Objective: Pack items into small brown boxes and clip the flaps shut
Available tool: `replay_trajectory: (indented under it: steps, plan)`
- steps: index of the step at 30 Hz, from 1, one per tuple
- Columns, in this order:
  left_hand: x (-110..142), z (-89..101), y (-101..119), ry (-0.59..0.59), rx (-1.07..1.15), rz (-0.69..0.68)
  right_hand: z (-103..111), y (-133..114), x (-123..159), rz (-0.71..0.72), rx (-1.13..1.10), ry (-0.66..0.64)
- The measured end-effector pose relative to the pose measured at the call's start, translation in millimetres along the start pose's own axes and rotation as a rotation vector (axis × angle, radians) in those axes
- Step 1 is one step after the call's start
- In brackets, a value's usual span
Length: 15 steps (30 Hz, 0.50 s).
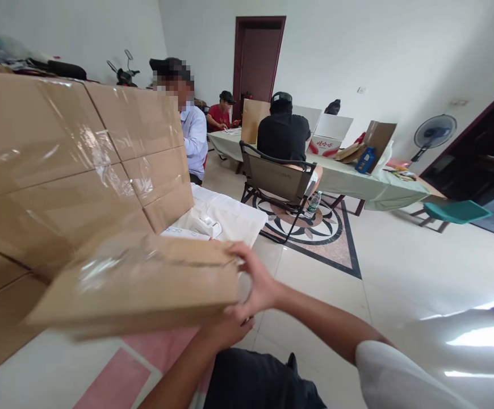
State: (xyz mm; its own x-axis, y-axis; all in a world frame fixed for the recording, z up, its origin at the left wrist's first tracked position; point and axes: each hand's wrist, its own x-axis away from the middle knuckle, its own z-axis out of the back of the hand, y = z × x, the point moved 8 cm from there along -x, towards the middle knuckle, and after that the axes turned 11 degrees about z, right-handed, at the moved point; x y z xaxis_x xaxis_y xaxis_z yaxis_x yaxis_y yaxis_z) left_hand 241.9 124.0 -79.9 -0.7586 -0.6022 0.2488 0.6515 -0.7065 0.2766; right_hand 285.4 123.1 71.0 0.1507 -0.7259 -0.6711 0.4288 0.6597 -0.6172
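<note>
A flat brown cardboard box [157, 284] with shiny clear tape on top is held tilted in front of me, its far left part smeared by motion. My right hand [258, 281] is closed on the box's right end, fingers over the upper edge and thumb low down. A pale greyish patch shows between that hand and the box, too unclear to name. My left hand [227, 331] is under the box's near right corner, fingers curled and partly hidden, closed against it. Behind the box, a white tape dispenser [206, 223] lies on the white-covered table [242, 213].
Taped cardboard panels [59, 142] form a tall wall at left. Across from it sits a person in a light shirt [195, 139]. Another person [283, 133] sits in a folding chair [276, 173] by a long green-covered table [370, 184]. A teal stool [455, 212] stands at right.
</note>
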Motion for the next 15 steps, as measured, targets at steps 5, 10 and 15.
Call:
replay_trajectory:
  steps: [5, 10, 15]
  plan:
    - [8, -6.8, 3, -0.144, 0.145, -0.246, 150, 20, -14, -0.061, 0.268, 0.343]
    - [4, -13.9, 4, -0.171, 0.193, -0.235, 188, 132, -76, -0.117, 0.429, 0.429]
    - [1, -23.1, 3, -0.250, 0.226, -0.207, 141, 260, -128, -0.270, 0.514, 0.341]
